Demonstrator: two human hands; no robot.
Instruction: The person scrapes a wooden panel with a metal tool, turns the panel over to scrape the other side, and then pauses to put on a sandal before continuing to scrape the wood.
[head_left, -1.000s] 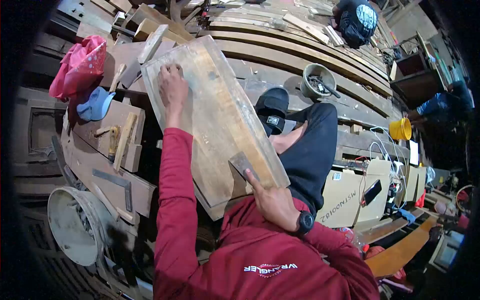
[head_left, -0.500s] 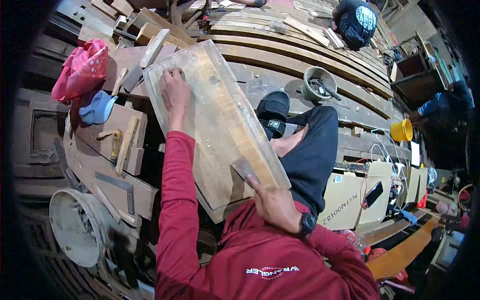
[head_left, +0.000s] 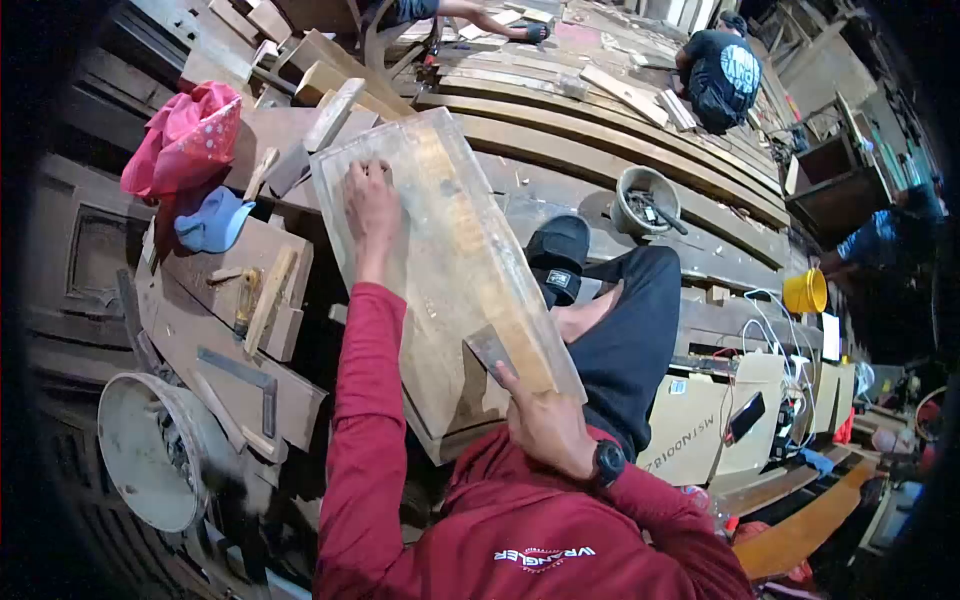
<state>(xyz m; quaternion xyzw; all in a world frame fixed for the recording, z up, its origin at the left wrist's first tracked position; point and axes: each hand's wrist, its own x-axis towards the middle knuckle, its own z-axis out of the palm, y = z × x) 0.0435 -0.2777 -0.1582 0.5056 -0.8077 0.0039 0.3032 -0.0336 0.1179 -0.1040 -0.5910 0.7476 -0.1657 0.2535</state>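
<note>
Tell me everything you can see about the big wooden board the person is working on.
The board is a long, flat panel of worn, pale wood with a raised edge strip and a yellowish streak along one side. It lies tilted across the person's lap. The left hand presses flat near its far end; the right hand holds a small flat scraper against its near end.

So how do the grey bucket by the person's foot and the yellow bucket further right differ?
The grey bucket is dull and dirty, while the yellow bucket is bright. The grey bucket looks larger in this view and holds dark tools or hardware; the yellow bucket's contents cannot be made out. The grey bucket stands on the wooden planks; the yellow one sits further off. Both are round and open-topped.
</note>
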